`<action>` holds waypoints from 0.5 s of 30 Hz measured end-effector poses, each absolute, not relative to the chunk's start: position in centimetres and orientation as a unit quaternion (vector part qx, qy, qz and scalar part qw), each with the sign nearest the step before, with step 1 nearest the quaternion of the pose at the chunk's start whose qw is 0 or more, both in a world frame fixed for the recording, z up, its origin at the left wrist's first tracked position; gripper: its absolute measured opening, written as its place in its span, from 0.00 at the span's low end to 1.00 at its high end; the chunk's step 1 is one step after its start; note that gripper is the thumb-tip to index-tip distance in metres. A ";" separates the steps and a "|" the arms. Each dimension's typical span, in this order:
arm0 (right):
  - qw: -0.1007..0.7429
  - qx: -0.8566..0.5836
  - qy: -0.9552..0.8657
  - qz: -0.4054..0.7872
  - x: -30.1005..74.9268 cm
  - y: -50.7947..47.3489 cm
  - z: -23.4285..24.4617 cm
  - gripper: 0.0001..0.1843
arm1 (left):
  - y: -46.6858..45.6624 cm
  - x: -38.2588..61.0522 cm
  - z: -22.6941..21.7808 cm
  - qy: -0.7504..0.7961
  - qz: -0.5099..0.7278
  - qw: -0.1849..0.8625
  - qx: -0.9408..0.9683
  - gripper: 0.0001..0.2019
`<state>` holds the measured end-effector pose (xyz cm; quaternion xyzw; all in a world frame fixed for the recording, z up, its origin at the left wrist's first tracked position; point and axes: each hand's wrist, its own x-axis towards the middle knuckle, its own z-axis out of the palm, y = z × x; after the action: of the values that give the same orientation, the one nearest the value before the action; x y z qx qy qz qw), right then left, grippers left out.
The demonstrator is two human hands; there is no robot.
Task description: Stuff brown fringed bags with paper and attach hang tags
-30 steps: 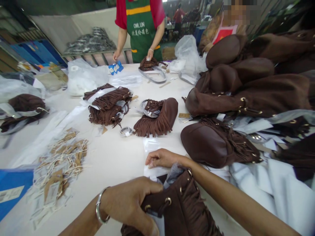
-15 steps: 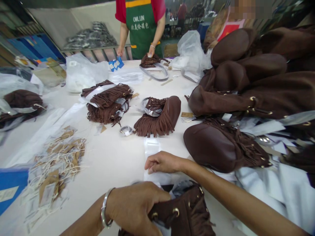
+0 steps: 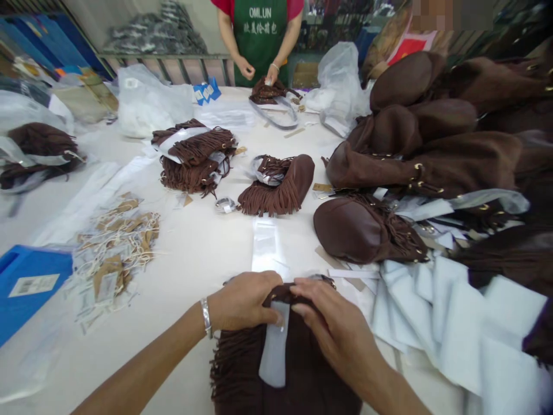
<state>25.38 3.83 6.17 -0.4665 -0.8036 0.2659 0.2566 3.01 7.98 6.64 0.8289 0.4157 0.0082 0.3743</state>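
A dark brown fringed bag (image 3: 319, 374) lies on the table right in front of me, its top edge toward the far side. My left hand (image 3: 248, 302), with a silver bracelet on the wrist, grips that top edge, thumb on a whitish strip (image 3: 274, 357) that hangs down the bag's face. On the same edge, just to the right, my right hand (image 3: 330, 320) holds the bag with fingers curled over the rim. Beyond the rim lies a clear plastic sleeve (image 3: 268, 248). What my fingertips touch behind the edge is hidden.
More brown bags (image 3: 276, 184) lie ahead, with a big heap of bags (image 3: 453, 155) at right. White paper pieces (image 3: 453, 323) spread below it. String tags (image 3: 125, 248) and a blue box (image 3: 30, 294) are at left. Across the table, a person in a green apron (image 3: 261, 40) handles another bag.
My right hand has drawn back from the plastic sleeve onto the bag's top edge. The bag now lies with its face and whitish strip showing. The co-worker has let go of the blue cards.
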 end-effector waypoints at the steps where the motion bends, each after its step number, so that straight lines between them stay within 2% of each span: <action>1: 0.268 -0.485 -0.793 0.253 25.5 1.8 5.4 0.16 | 7.4 3.1 6.5 0.423 0.018 0.352 0.835 0.21; 6: 0.265 -0.520 -0.788 0.195 25.0 -3.3 0.8 0.19 | 3.3 4.1 5.6 0.471 0.110 0.170 0.858 0.29; 8: 0.264 -0.512 -0.797 0.181 24.7 -3.7 -0.1 0.19 | 1.1 4.6 5.2 0.500 0.140 0.092 0.850 0.29; 11: 0.250 -0.504 -0.809 0.170 24.9 -4.0 0.4 0.19 | -2.6 5.2 5.1 0.535 0.165 0.039 0.828 0.21; 15: 0.222 -0.449 -0.848 0.173 25.7 -5.1 2.9 0.26 | -6.4 5.5 5.4 0.570 0.156 0.051 0.805 0.09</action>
<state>25.72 -5.06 2.88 -0.4493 -0.8481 0.1726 0.2216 5.48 -6.44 5.38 0.8050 0.5703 0.1556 0.0507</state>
